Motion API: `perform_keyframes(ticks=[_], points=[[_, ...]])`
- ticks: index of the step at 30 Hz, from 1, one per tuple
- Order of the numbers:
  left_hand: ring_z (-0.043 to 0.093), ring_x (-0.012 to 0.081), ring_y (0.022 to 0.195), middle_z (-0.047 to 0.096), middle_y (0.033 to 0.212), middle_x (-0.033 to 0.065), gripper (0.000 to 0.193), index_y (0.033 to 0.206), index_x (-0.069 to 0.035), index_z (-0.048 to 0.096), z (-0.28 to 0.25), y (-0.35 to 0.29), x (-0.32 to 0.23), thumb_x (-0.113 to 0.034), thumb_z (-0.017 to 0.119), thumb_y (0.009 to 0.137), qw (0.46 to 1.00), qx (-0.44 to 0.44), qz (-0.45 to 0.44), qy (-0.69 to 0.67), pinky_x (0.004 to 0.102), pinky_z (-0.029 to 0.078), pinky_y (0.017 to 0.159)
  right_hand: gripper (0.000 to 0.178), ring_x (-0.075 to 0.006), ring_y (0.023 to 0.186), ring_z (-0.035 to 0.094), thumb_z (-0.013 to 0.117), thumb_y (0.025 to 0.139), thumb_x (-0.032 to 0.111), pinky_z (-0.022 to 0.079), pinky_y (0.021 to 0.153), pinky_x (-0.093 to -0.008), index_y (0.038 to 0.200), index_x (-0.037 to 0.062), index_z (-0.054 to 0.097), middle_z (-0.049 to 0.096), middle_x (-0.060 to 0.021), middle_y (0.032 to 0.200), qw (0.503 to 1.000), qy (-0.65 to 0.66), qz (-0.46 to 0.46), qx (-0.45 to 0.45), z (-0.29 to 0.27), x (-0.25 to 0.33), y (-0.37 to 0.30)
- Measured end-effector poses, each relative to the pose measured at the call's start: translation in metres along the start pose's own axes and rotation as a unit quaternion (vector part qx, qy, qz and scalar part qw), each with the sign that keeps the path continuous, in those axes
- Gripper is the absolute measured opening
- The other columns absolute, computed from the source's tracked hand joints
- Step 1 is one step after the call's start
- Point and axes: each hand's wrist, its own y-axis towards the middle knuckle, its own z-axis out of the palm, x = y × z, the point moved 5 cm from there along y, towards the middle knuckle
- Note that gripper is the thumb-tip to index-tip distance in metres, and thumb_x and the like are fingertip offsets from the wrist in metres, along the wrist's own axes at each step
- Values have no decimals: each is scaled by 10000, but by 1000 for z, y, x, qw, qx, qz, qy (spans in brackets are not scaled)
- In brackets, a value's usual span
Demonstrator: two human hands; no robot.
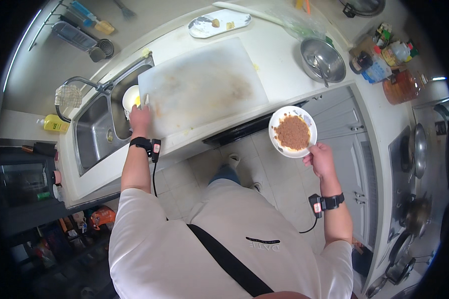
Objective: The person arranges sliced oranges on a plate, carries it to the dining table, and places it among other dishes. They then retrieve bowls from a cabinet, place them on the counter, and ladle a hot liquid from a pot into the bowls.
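My right hand [322, 158] grips the near rim of a white plate [311, 121], holding it in the air in front of the counter. Brown minced meat [292, 132] is spread over the plate's middle. At the sink's right basin, my left hand [140, 121] is closed at the edge of a white bowl [129, 97] with a yellow spot in it; the fingertips are partly hidden. Beside that hand lies a stained white cutting board [204, 82], and a small pale object [146, 99] rests at its left edge.
Along the back of the counter stand an oval plate [204, 31] with small yellowish pieces and a steel bowl [312, 50] with a spoon. Bottles [399, 52] crowd the right corner, near hanging pans. A faucet [85, 81] arches over the double sink [91, 130].
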Motion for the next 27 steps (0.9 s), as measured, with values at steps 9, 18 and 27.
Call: perform_keyframes(ticks=[9,18,27], points=[[622,320,749,656,876,202,499,977,50,640,68,78,67,-398,422,944,970,224,-19,-88,420,464,671,124,-156,454,576,490,857,62,486,402,-263,815,-35,555,607,-119,632,999,48,-9,-6,55,24,1],[492,203,540,511,651,64,238,772,-34,586,101,79,2,-236,546,892,930,229,43,-284,382,369,458,124,-143,453,571,489,860,60,480,406,-255,840,-30,571,610,-105,635,996,83,-32,-20,74,41,11],[580,258,761,579,849,136,257,962,22,564,93,94,-24,-204,597,844,961,136,239,-13,376,439,653,122,-147,455,577,490,847,52,476,410,-255,842,-41,570,615,-106,642,994,101,3,-47,72,38,3]])
